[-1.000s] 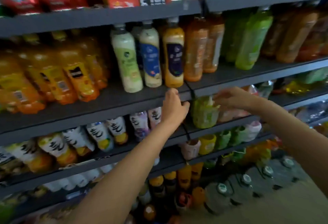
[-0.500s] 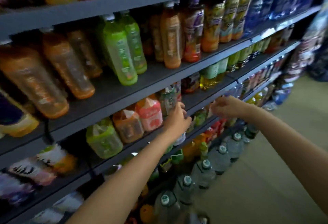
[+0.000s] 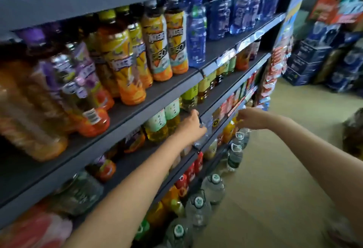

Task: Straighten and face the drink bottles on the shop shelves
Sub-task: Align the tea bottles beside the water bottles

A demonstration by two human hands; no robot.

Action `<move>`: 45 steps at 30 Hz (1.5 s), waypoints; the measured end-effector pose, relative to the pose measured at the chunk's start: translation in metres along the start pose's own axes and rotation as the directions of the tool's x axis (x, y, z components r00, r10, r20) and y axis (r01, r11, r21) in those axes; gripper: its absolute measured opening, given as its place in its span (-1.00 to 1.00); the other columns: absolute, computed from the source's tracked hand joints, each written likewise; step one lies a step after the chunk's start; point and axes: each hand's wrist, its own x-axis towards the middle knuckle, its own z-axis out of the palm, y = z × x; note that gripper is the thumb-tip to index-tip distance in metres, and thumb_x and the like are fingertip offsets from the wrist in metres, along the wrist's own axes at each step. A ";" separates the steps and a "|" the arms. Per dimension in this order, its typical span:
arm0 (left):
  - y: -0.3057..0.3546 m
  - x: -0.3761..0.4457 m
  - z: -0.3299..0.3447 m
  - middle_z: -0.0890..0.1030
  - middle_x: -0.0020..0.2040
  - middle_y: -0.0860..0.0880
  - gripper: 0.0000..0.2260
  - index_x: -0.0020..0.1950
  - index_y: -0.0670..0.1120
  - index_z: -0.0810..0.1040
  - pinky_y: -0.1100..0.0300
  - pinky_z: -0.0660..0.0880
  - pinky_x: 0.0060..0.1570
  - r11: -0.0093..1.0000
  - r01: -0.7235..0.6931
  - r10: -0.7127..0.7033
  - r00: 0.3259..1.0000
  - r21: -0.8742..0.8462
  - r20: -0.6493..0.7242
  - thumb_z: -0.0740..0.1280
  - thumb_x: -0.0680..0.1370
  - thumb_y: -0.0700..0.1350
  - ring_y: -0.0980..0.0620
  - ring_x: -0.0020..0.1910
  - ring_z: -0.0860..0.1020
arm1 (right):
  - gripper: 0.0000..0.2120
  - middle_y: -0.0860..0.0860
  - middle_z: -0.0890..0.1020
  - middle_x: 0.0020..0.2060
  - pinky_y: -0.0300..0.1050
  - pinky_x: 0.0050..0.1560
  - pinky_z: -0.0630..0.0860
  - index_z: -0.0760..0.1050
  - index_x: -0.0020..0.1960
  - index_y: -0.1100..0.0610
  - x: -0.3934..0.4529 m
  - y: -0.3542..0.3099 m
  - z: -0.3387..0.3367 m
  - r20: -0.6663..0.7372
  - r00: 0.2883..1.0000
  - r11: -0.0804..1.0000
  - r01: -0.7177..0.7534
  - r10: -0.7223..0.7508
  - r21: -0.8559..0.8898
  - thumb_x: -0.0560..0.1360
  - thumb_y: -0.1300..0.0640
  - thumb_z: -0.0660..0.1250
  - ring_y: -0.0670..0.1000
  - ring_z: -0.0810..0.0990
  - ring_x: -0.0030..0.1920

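Dark shelves [image 3: 157, 104] run away to the right, packed with drink bottles. Orange-and-yellow labelled tea bottles [image 3: 125, 65] and blue water bottles [image 3: 196, 29] stand on the upper shelf. Yellow-green drinks with pale labels [image 3: 157, 126] stand one shelf below. My left hand [image 3: 193, 125] reaches into that lower shelf and its fingers curl round a clear bottle [image 3: 205, 130] at the shelf front. My right hand [image 3: 248, 118] hovers farther right at the shelf edge, just above an orange bottle [image 3: 228, 131], fingers loosely curled and holding nothing.
Large water jugs [image 3: 213, 187] stand in a row on the floor along the shelf foot. Stacked dark blue boxes [image 3: 314, 59] fill the far right corner. A dark bag [image 3: 353, 130] lies on the tan floor at the right edge.
The view has swept right along the shelves, from milky and green bottles to tea and blue water bottles. Both hands travelled along the lower shelf; the left now grips a clear bottle.
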 end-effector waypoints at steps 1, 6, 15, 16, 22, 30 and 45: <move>0.013 0.023 0.004 0.50 0.23 -0.16 -0.56 0.39 -0.15 0.22 0.06 0.42 0.14 0.998 -0.022 0.020 0.998 0.050 0.058 0.26 0.56 -0.09 -0.16 0.18 0.48 | -0.81 0.14 0.55 -0.12 -0.03 0.05 0.44 0.47 -0.08 0.25 0.018 0.024 -0.004 0.001 1.000 1.000 -0.029 0.029 -0.001 0.56 0.13 0.20 0.11 0.52 0.01; 0.065 0.142 0.035 0.45 0.27 -0.18 -0.70 0.28 -0.10 0.47 0.15 0.26 0.22 0.959 -0.095 0.075 0.994 0.267 0.086 0.25 0.55 -0.10 -0.12 0.27 0.38 | -0.70 0.21 0.55 0.12 0.00 0.09 0.44 0.48 0.19 0.26 0.117 0.140 -0.019 -0.089 0.991 0.995 -0.102 0.103 0.008 0.55 0.09 0.23 0.20 0.49 0.16; 0.202 0.374 0.114 0.38 0.37 -0.16 -0.44 0.42 -0.15 0.22 0.07 0.36 0.16 0.976 0.198 -0.201 0.979 -0.094 -0.029 0.35 0.52 0.01 -0.14 0.30 0.40 | -0.53 0.22 0.48 0.11 -0.04 0.19 0.29 0.51 0.17 0.17 0.277 0.362 -0.104 -0.233 0.970 0.987 -0.033 0.070 0.157 0.43 -0.15 0.38 0.21 0.40 0.19; 0.216 0.393 0.120 0.34 0.40 -0.16 -0.40 0.45 -0.14 0.18 0.03 0.35 0.20 0.983 0.175 -0.177 0.984 -0.060 -0.025 0.35 0.52 0.03 -0.16 0.33 0.36 | -0.49 0.22 0.46 0.13 -0.02 0.21 0.29 0.49 0.21 0.15 0.291 0.379 -0.111 -0.226 0.971 0.984 -0.045 0.084 0.172 0.41 -0.18 0.38 0.23 0.39 0.20; 0.263 0.511 0.124 0.29 0.44 -0.16 -0.26 0.49 -0.17 0.10 0.08 0.26 0.28 0.958 0.186 -0.227 0.957 -0.216 -0.183 0.42 0.46 0.00 -0.14 0.38 0.30 | -0.32 0.23 0.40 0.23 0.01 0.30 0.23 0.32 0.36 0.18 0.379 0.439 -0.142 -0.133 0.991 0.994 0.015 0.000 0.107 0.41 -0.20 0.37 0.21 0.35 0.27; 0.276 0.638 0.124 0.34 0.40 -0.28 -0.35 0.41 -0.32 0.27 0.21 0.11 0.18 0.820 0.305 -0.530 0.725 -0.485 -0.439 0.43 0.46 -0.03 -0.22 0.36 0.33 | -0.31 0.21 0.35 0.25 -0.01 0.20 0.27 0.23 0.41 0.19 0.476 0.490 -0.199 -0.108 0.991 0.995 0.085 -0.080 0.051 0.44 -0.15 0.36 0.23 0.29 0.27; 0.309 0.616 0.151 0.61 0.00 -0.07 -0.47 0.13 -0.08 0.43 0.21 0.43 -0.09 0.900 0.325 -0.435 0.644 -0.290 -0.629 0.57 0.26 -0.04 -0.10 -0.02 0.57 | -0.18 0.21 0.36 0.32 -0.09 0.18 0.31 0.08 0.46 0.25 0.569 0.464 -0.192 0.152 0.775 0.788 0.587 -0.614 0.188 0.40 0.04 0.47 0.17 0.37 0.30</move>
